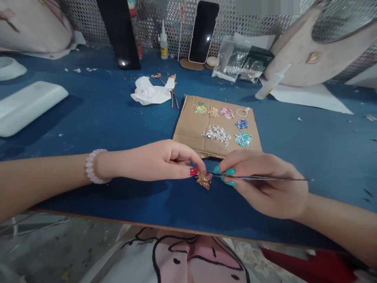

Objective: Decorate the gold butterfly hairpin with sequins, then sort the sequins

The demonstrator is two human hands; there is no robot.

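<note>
Left hand [159, 161]: lies on the blue felt-covered table [88, 118], fingers curled in, thumb and forefinger pinched on a small gold filigree butterfly-shaped charm [204, 179]. Charm sits at the table's near edge, just in front of the flat brown cardboard sheet [194, 129]. Pale pink bead bracelet [92, 167] on that wrist.

Right hand [265, 184]: closed round thin steel tweezers [259, 178], held like a pen between thumb and two fingers. Tips point left and meet the charm's face. Whether they carry a stone is too small to tell.

On the cardboard: separate small heaps of stones, among them a silver heap [217, 134] and a teal heap [243, 138]. Further back: crumpled white tissue [150, 92], small white glue bottle [163, 41], dark phone [204, 31] propped upright.

Risks, as judged:
- Charm is gripped by one edge only, so pressure from the tweezer tips could pivot it or flick it off the near edge
- Too tight a squeeze on the tweezers could shoot a stone away across the felt
- Right forearm lies close to the cardboard, so a nudge could mix the heaps
</note>
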